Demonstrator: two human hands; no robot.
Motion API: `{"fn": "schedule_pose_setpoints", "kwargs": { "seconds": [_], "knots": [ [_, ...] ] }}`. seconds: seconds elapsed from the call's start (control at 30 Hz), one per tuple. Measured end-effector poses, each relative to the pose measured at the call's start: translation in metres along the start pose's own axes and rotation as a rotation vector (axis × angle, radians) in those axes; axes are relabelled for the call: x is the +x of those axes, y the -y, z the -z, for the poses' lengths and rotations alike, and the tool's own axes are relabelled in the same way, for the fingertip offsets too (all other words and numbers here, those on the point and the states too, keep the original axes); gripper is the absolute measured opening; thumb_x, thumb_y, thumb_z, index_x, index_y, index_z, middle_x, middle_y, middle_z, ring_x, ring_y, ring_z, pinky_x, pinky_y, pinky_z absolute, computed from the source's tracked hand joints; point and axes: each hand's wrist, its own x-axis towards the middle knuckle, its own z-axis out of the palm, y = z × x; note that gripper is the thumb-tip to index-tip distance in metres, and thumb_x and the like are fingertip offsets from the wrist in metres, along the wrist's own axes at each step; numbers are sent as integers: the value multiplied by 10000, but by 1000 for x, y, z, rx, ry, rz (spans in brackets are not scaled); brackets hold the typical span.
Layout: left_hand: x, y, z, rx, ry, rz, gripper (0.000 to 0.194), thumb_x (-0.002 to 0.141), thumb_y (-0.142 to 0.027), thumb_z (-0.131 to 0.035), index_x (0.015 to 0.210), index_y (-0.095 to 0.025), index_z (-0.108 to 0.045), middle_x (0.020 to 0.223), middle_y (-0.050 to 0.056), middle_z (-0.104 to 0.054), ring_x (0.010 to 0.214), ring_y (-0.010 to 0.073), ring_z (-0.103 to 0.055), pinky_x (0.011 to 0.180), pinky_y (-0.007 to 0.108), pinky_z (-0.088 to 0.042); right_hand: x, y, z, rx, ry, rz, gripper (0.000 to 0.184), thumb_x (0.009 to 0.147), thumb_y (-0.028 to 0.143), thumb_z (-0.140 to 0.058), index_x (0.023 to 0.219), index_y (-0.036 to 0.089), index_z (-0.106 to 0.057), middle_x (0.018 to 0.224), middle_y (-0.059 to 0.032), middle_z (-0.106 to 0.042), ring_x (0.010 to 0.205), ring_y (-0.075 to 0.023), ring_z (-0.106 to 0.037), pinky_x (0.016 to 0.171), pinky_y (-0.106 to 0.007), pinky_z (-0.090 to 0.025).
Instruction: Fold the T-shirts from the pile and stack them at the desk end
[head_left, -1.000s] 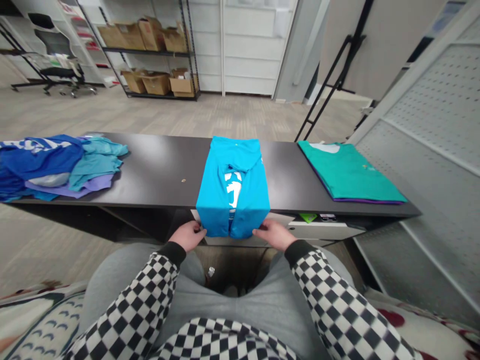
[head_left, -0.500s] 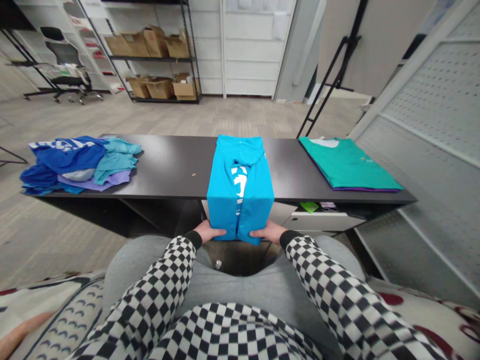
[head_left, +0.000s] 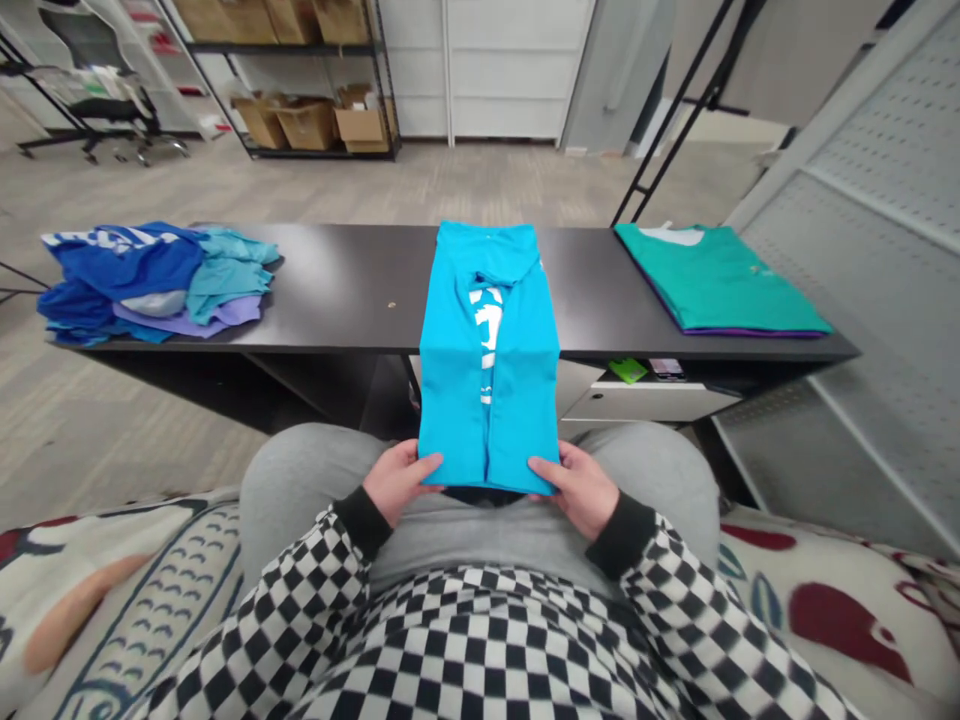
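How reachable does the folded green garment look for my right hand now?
Probably yes, if the right hand first lets go of the bright blue garment; nothing visible blocks the way to the folded green garment, farther off to the right.

We look from camera worn on head, facing forward and down. Our hands and lap show close below, worktop just past them, shelf far beyond.

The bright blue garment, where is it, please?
Head view, centre: the bright blue garment lies partly on the tabletop, its overhanging end held by left hand and right hand.
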Motion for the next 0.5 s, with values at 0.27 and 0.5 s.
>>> {"fn": "schedule_pose_setpoints", "kwargs": {
  "seconds": [0.27, 0.5],
  "knots": [
    [-40, 1, -13, -21, -101, -150, 851, 732, -597, -1048, 1349, -222, -597, 1066, 64, -839, 951, 267, -832, 830, 434, -736, -40, -1, -7, -84, -84, 249, 1034, 832, 535, -1000, 1623, 272, -390, 794, 55, -746, 644, -206, -725, 598, -334, -622],
    [-60, -12, 6, 453, 46, -482, 535, 1025, -540, -790, 1422, -183, -765, 1001, 78, -853, 872, 238, -812, 830, 391, -722, -59, 4, 9, -567, -41, 514, 301, 997, 525, -848, 1086, 238, -826, 914, -64, -818, 745, -233, -761, 697, -390, -662]
  ]
}}
